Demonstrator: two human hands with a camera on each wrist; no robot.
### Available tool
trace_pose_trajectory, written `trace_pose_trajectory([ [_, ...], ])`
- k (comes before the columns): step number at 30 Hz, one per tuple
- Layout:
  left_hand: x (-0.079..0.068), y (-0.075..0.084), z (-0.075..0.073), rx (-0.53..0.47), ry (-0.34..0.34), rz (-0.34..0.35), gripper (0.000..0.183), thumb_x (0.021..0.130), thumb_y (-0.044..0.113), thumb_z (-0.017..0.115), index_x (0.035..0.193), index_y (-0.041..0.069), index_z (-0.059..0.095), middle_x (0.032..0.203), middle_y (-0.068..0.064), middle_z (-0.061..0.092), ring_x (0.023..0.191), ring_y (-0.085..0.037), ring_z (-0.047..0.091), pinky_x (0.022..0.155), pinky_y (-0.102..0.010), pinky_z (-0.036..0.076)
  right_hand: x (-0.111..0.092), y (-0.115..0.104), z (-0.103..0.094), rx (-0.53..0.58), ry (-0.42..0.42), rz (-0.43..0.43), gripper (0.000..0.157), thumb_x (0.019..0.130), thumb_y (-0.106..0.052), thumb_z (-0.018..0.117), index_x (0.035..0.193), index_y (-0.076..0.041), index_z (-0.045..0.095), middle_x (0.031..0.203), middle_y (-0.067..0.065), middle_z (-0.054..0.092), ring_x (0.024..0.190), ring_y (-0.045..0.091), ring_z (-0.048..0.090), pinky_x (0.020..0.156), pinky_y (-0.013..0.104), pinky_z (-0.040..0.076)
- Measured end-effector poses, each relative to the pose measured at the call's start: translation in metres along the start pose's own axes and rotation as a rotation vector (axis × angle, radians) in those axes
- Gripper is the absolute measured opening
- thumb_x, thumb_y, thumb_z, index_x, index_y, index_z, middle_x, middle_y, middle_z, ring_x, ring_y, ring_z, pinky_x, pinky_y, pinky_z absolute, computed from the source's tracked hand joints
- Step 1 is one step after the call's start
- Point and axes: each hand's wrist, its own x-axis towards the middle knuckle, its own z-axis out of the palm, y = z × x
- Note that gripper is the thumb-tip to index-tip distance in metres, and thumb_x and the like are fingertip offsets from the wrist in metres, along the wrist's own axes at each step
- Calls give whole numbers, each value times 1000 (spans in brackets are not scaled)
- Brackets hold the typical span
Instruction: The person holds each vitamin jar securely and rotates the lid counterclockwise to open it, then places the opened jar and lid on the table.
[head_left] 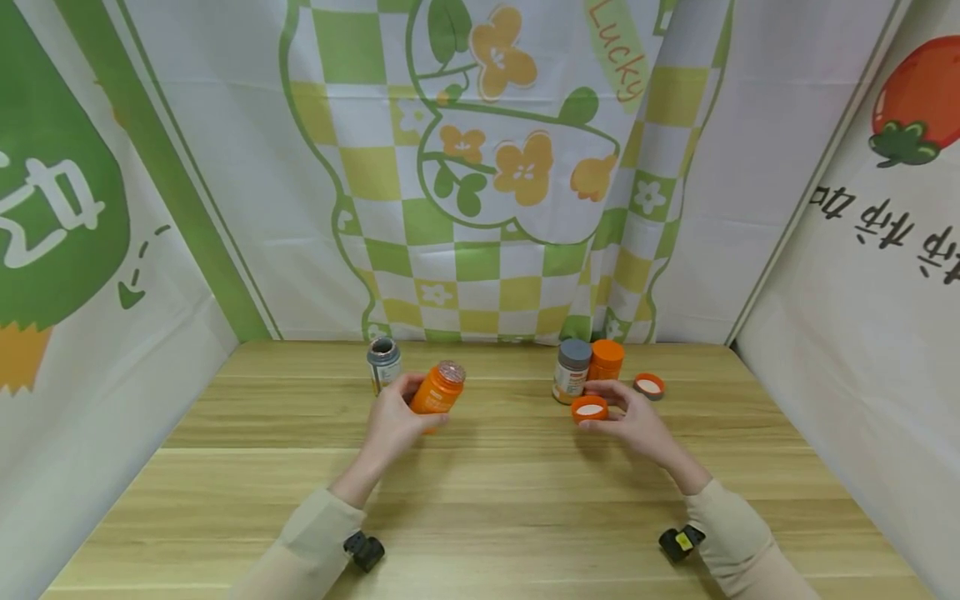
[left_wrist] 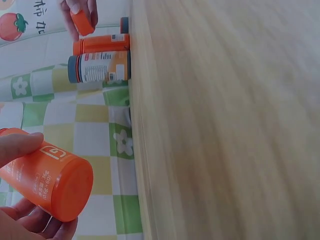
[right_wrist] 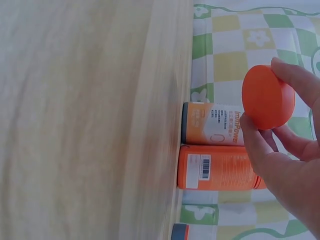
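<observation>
My left hand point(head_left: 394, 419) grips an orange bottle point(head_left: 438, 392) with no lid on, tilted to the right above the table; the left wrist view shows its round base. An open grey bottle point(head_left: 384, 363) stands just behind that hand. Between thumb and fingers, my right hand point(head_left: 632, 419) pinches an orange lid point(head_left: 590, 409), its pale inside facing up. Right behind this lid stand a grey-capped bottle point(head_left: 571, 372) with a white and orange label point(right_wrist: 217, 124) and a capped orange bottle point(head_left: 607, 358), side by side.
A grey lid point(head_left: 649, 386) with an orange inner rim lies upside down on the wooden table point(head_left: 495, 517), right of the capped bottles. Behind the table hangs a checked curtain point(head_left: 495, 275), with printed cloth point(head_left: 847, 333) along the right side.
</observation>
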Motion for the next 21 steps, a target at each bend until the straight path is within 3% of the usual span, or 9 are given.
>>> trace_pose_trajectory([
  [6,1,-3,-7,-3,9,-8,59,63,5,84,116,2,58,109,-15,66,99,-26,62,88,-40,47,1,3,-4,-39,5,11,64,77,-20,78,131,1,51,134,20,51,123,35,49,95,42,47],
  [14,2,-7,-17,9,25,-18,59,63,5,84,116,2,58,111,-17,66,100,-29,62,89,-43,47,-1,6,-10,-163,59,8,56,78,-24,78,126,-4,58,128,15,58,112,32,57,88,35,48],
  [21,2,-12,-25,21,29,-18,58,65,5,83,117,3,57,112,-17,66,100,-28,62,87,-40,47,-3,7,-14,-181,81,39,52,77,-27,78,121,-4,62,124,16,60,112,32,57,91,40,49],
])
